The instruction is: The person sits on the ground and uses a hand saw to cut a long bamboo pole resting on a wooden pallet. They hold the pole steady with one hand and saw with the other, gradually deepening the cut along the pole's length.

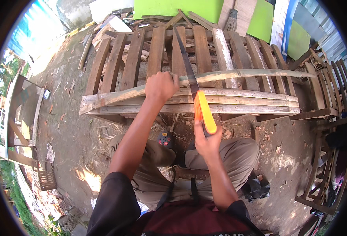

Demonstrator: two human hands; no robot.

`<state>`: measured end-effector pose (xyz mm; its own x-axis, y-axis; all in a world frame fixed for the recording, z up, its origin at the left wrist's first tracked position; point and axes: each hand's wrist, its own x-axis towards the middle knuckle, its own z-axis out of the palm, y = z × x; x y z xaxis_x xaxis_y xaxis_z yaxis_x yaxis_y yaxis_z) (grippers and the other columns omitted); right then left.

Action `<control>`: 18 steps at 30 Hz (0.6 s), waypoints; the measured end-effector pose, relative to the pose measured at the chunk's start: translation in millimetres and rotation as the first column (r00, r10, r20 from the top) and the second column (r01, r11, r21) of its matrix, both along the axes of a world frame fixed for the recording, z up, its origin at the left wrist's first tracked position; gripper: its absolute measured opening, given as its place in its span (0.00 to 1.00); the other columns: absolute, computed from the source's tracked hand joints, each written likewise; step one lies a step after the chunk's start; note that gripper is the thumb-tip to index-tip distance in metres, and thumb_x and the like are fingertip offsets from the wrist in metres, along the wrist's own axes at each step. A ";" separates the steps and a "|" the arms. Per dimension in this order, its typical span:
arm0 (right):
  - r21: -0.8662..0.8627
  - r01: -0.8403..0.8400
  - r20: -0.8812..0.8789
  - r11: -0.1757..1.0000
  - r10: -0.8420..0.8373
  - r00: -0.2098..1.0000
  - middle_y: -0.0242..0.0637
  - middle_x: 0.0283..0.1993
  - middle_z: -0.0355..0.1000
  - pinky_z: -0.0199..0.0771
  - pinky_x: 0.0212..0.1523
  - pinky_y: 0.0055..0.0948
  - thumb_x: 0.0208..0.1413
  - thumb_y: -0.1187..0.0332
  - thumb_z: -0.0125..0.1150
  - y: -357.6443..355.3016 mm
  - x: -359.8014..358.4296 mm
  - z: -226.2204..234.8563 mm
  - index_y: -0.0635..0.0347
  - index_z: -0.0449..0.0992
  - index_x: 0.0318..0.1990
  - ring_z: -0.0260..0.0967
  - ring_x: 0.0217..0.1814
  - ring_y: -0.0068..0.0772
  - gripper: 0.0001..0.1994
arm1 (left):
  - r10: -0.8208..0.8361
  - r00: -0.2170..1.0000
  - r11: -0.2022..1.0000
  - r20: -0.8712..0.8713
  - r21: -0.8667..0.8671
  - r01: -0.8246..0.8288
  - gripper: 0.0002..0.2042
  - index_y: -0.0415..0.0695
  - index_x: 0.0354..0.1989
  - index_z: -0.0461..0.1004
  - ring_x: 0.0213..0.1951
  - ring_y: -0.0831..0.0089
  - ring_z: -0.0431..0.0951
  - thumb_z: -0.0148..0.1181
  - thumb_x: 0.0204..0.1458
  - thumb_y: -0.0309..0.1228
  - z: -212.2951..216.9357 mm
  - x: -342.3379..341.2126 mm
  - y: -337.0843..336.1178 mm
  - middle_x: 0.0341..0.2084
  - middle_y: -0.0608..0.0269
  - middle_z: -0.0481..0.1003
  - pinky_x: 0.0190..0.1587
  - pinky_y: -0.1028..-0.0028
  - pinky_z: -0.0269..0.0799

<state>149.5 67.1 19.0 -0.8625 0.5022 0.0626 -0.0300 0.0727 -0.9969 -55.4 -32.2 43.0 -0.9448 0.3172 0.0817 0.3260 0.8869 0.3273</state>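
A long, slightly bowed bamboo pole [256, 73] lies across the near side of a slatted wooden platform [156, 51]. My left hand [161, 87] is closed around the pole, left of the middle. My right hand [208, 139] grips the orange handle of a handsaw [205, 112]. The saw's dark blade points away from me and crosses the pole just right of my left hand. Whether its teeth have cut into the pole, I cannot tell. Both of my forearms reach forward over my bent knees.
Wood scraps [102, 37] and a broom [231, 20] are beyond the platform, near green panels [177, 8]. Wooden frames [323, 86] stand at the right. Another wooden structure [35, 118] and a woven basket [44, 177] are at the left. A black plastic bag [256, 188] lies by my right knee.
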 end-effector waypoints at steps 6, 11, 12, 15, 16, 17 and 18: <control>0.138 -0.057 0.063 0.989 0.048 0.997 0.30 0.18 0.65 0.59 0.20 0.26 0.62 0.73 0.58 -3.1 137.6 3.4 0.68 0.74 0.28 0.62 0.20 0.17 0.10 | 0.042 0.999 0.999 -0.011 0.010 -0.041 0.23 0.37 0.28 0.83 0.33 0.43 0.82 0.48 0.57 0.44 -2.8 -6.0 0.8 0.26 0.40 0.80 0.42 0.52 0.78; -0.138 0.000 0.097 0.990 0.013 0.995 0.27 0.16 0.64 0.57 0.20 0.26 0.61 0.71 0.61 6.2 34.0 30.1 0.66 0.73 0.26 0.59 0.20 0.13 0.12 | 0.025 0.999 1.000 -0.026 -0.011 -0.025 0.22 0.38 0.27 0.83 0.32 0.44 0.83 0.48 0.58 0.43 -0.5 10.8 1.4 0.25 0.41 0.80 0.42 0.52 0.79; -0.127 -0.012 0.082 0.992 0.023 0.996 0.27 0.16 0.64 0.57 0.20 0.26 0.61 0.70 0.62 3.7 22.4 34.6 0.66 0.72 0.26 0.59 0.19 0.13 0.12 | 0.021 0.999 1.000 -0.033 -0.021 -0.022 0.22 0.38 0.27 0.83 0.31 0.45 0.83 0.48 0.57 0.42 -0.2 8.8 -0.9 0.25 0.42 0.80 0.42 0.52 0.79; -0.037 -0.025 0.084 0.999 0.029 0.996 0.27 0.16 0.63 0.56 0.19 0.27 0.61 0.71 0.61 -0.2 50.8 12.1 0.67 0.71 0.26 0.58 0.19 0.14 0.12 | -0.015 0.997 1.000 -0.077 0.003 0.015 0.22 0.38 0.24 0.83 0.29 0.45 0.82 0.49 0.57 0.42 -13.8 15.4 -2.9 0.23 0.43 0.80 0.41 0.53 0.79; 0.002 -0.041 0.084 0.999 0.041 0.996 0.28 0.16 0.62 0.56 0.19 0.28 0.61 0.72 0.60 -1.2 78.0 12.7 0.67 0.71 0.26 0.58 0.18 0.15 0.12 | -0.025 0.994 0.999 -0.105 0.022 0.027 0.22 0.38 0.23 0.82 0.28 0.46 0.82 0.49 0.57 0.41 -16.7 15.5 -3.4 0.23 0.43 0.80 0.41 0.53 0.79; 0.045 -0.063 0.077 0.997 0.060 0.995 0.28 0.16 0.62 0.56 0.19 0.29 0.61 0.73 0.59 -1.0 108.4 13.2 0.67 0.71 0.26 0.58 0.18 0.17 0.11 | -0.021 0.992 1.000 -0.125 0.012 0.022 0.21 0.38 0.23 0.82 0.28 0.46 0.82 0.49 0.57 0.41 -15.3 12.2 -5.5 0.22 0.43 0.80 0.40 0.54 0.78; 0.187 -0.115 0.125 0.976 0.093 0.988 0.30 0.16 0.61 0.56 0.19 0.29 0.61 0.74 0.59 1.8 141.4 5.2 0.68 0.72 0.27 0.58 0.17 0.20 0.10 | -0.021 0.991 1.000 -0.133 -0.002 0.021 0.21 0.38 0.22 0.82 0.27 0.47 0.82 0.49 0.57 0.41 -17.2 15.0 -6.9 0.22 0.44 0.80 0.39 0.54 0.78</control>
